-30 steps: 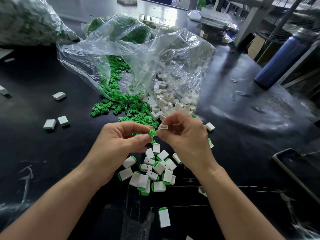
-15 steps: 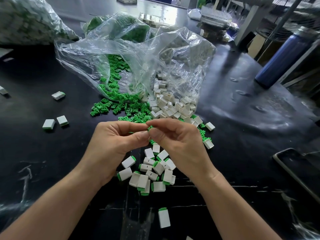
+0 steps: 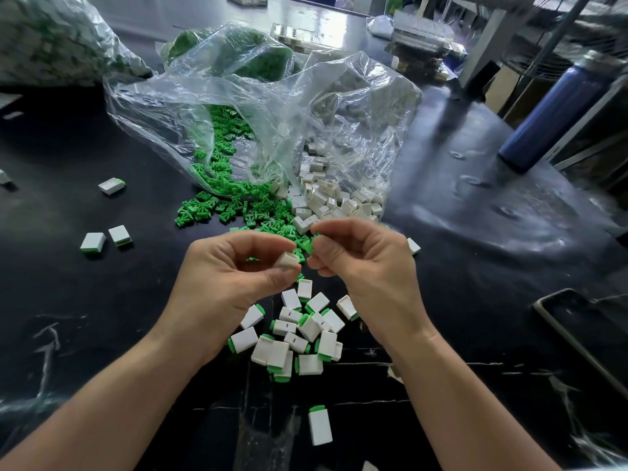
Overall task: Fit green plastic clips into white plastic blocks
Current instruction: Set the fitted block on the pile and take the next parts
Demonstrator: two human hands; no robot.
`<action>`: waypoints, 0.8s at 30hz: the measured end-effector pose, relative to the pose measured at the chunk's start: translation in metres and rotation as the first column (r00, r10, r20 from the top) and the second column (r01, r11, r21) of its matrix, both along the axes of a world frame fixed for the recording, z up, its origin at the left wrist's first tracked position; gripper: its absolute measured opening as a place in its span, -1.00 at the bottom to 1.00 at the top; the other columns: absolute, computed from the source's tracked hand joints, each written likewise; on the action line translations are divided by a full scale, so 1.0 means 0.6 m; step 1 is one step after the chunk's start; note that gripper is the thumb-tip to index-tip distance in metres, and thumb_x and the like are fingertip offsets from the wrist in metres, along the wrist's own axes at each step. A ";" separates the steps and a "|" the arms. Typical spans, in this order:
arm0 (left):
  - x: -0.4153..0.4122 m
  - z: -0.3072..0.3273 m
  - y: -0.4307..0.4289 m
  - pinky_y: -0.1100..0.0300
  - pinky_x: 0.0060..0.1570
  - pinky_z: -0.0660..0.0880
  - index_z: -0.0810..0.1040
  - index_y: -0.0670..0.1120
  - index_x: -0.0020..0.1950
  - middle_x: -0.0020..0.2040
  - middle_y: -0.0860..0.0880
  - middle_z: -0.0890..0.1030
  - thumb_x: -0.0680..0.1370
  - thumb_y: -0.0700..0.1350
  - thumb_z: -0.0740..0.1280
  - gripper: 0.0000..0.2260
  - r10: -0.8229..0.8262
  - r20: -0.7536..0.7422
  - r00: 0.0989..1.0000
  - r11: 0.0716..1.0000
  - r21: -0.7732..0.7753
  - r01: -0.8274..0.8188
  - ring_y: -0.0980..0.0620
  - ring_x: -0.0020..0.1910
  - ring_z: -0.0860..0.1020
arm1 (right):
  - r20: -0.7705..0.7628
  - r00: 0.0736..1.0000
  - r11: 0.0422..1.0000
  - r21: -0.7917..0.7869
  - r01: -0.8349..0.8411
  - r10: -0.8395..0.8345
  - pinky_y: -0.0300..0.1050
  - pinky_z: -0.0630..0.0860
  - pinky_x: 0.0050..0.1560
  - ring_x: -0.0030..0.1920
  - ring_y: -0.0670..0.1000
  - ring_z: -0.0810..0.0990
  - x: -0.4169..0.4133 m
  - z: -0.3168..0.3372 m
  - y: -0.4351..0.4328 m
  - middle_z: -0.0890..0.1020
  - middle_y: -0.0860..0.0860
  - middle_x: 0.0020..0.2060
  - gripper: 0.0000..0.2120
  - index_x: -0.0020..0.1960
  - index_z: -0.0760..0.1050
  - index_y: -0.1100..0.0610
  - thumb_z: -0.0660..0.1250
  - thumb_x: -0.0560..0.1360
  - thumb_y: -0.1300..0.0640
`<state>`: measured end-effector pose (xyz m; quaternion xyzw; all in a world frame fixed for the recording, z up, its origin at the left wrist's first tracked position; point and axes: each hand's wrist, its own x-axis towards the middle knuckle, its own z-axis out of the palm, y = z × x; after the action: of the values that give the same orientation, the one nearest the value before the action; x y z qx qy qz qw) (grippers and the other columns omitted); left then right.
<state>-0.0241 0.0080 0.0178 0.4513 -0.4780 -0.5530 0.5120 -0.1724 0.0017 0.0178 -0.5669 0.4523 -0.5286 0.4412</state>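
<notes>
Left hand (image 3: 234,280), mine, pinches one white block (image 3: 287,260) between thumb and forefinger. Its hollow end appears to face up and toward my right hand (image 3: 370,266). That hand pinches a green clip (image 3: 307,245) at the fingertips, just beside the block and not yet entered.

I judge both parts to be very light, stiff moulded plastic, smooth enough to slip or flick away under a careless squeeze. The block is best taken by its two broad flat faces, leaving the mouth free. The clip is best taken by its wide head, so that the legs lead in.

My right fingertips cover most of the clip, so its orientation cannot be read, and my left thumb covers the lower part of the block. On the black table (image 3: 475,266), loose clips (image 3: 217,212) and loose blocks (image 3: 326,198) spill from a clear bag (image 3: 272,107), whose creases and glare obscure the stock inside. Finished pieces (image 3: 295,334) lie below my hands, partly masked by my wrists.
</notes>
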 end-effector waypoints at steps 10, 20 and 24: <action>-0.002 -0.002 0.001 0.23 -0.28 0.60 0.65 -0.11 -0.31 -0.34 -0.14 0.66 0.11 -0.26 0.47 -0.81 -0.004 0.031 0.999 1.000 0.030 0.003 -0.01 -0.36 0.61 | -0.073 0.997 0.998 -0.059 -0.038 0.034 -0.18 0.59 -0.13 -0.25 -0.07 0.65 0.008 0.001 0.003 0.66 -0.08 -0.31 -0.79 -0.17 0.61 0.04 0.41 0.39 0.34; 0.000 -0.002 0.003 0.21 -0.27 0.60 0.62 -0.13 -0.32 -0.32 -0.20 0.65 0.17 -0.31 0.47 -0.84 0.005 0.075 0.997 0.999 0.033 -0.008 -0.05 -0.35 0.60 | -0.122 0.992 0.997 -0.067 -0.045 0.037 -0.27 0.55 -0.18 -0.28 -0.14 0.63 0.010 -0.006 0.003 0.64 -0.12 -0.32 -0.80 -0.17 0.61 0.03 0.42 0.39 0.33; -0.001 -0.002 0.004 0.21 -0.27 0.60 0.62 -0.13 -0.31 -0.31 -0.21 0.65 0.21 -0.38 0.47 -0.81 -0.007 0.096 0.995 1.000 0.019 0.005 -0.06 -0.36 0.61 | -0.155 0.988 0.996 -0.084 -0.016 0.002 -0.28 0.55 -0.18 -0.27 -0.15 0.62 0.013 -0.011 0.002 0.63 -0.14 -0.32 -0.83 -0.18 0.62 0.04 0.43 0.38 0.31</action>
<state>-0.0246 0.0103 0.0168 0.4807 -0.4981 -0.5367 0.4825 -0.1648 0.0027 0.0111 -0.6265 0.4596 -0.4999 0.3825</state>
